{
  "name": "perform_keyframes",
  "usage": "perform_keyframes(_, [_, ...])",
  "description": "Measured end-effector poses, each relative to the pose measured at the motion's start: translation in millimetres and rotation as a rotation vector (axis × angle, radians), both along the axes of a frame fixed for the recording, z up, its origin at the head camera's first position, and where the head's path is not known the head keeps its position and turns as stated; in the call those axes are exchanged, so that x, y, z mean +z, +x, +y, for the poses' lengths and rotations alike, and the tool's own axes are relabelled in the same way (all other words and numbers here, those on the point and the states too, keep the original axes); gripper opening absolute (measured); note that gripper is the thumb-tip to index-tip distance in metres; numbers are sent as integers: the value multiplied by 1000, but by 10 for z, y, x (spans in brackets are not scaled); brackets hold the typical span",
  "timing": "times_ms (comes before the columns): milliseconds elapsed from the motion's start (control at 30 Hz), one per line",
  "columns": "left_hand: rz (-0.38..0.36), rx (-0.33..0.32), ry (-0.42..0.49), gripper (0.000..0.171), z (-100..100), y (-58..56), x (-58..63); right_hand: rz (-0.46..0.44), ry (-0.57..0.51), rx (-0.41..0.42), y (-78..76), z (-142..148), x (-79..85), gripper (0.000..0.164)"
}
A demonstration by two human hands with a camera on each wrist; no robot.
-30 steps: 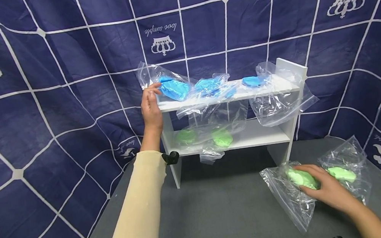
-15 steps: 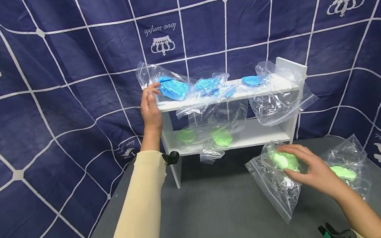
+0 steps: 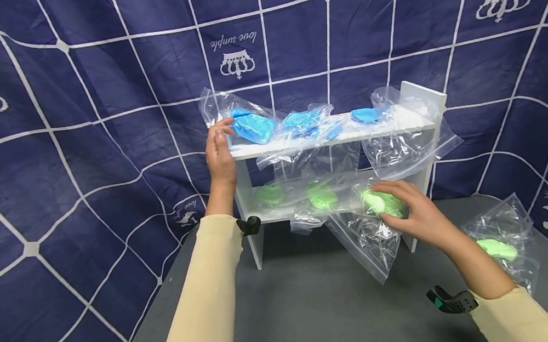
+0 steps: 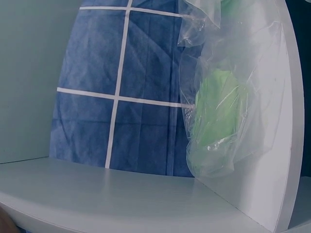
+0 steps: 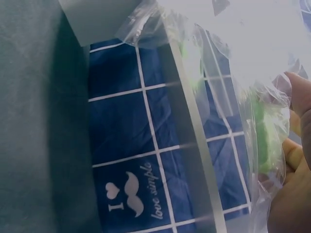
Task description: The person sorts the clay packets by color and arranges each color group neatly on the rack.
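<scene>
My left hand point(image 3: 220, 157) grips the upper left end of a small white two-tier shelf point(image 3: 400, 126), its fingers bent over the side panel. My right hand point(image 3: 414, 212) pinches a clear zip bag point(image 3: 372, 244) with a soft light green lump point(image 3: 374, 202) inside, held at the front of the lower tier. The bag's zip end hangs down below the tier's edge. In the right wrist view, thumb and fingers close round the green lump point(image 5: 263, 131) through the plastic. Another green bag point(image 3: 322, 196) lies on the lower tier just left of the held one.
On the top tier are bags with blue lumps point(image 3: 256, 128), some plastic overhanging its front. One more green bag point(image 3: 270, 194) sits at the lower tier's left. A green bag point(image 3: 497, 248) lies on the dark table point(image 3: 316, 299) at right. Blue checked cloth point(image 3: 155, 67) hangs behind.
My right hand has lifted the green zip bag off the table and carried it left and up to the lower tier. The left hand stays at the shelf's end.
</scene>
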State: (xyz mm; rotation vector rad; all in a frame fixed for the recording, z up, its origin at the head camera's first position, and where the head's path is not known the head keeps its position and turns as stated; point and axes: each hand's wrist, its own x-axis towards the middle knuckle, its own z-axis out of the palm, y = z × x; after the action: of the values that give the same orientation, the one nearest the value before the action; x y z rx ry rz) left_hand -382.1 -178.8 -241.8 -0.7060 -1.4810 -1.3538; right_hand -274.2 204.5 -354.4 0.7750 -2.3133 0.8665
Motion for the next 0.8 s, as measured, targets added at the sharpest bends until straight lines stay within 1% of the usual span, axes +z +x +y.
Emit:
perform_keyframes(100, [2, 3, -3, 31, 8, 7, 7, -51, 12, -18, -72, -55, 85, 54])
perform_keyframes(167, [-2, 3, 1, 31, 9, 8, 9, -72, 4, -1, -135, -91, 135, 53])
perform_keyframes(333, [-8, 16, 9, 30, 11, 14, 1, -61, -28, 54, -319, -173, 193, 50])
perform_keyframes(467, [-5, 22, 13, 29, 16, 1, -4, -56, -63, 34, -437, -214, 201, 48])
perform_keyframes(567, [-4, 18, 20, 29, 22, -1, 6, -77, -94, 37, -523, -239, 199, 47])
perform_keyframes(633, [-2, 17, 21, 29, 59, 100, 47, -106, -108, 38, -580, -255, 191, 47])
perform_keyframes(700, [-2, 12, 24, 29, 92, 200, 85, -161, -131, 47, -618, -274, 183, 47])
perform_keyframes(733, [0, 12, 24, 28, 95, 207, 90, -191, -137, 43, -639, -281, 174, 48])
perform_keyframes(800, [2, 10, 24, 28, 100, 217, 93, -287, -145, 15, -659, -296, 158, 50])
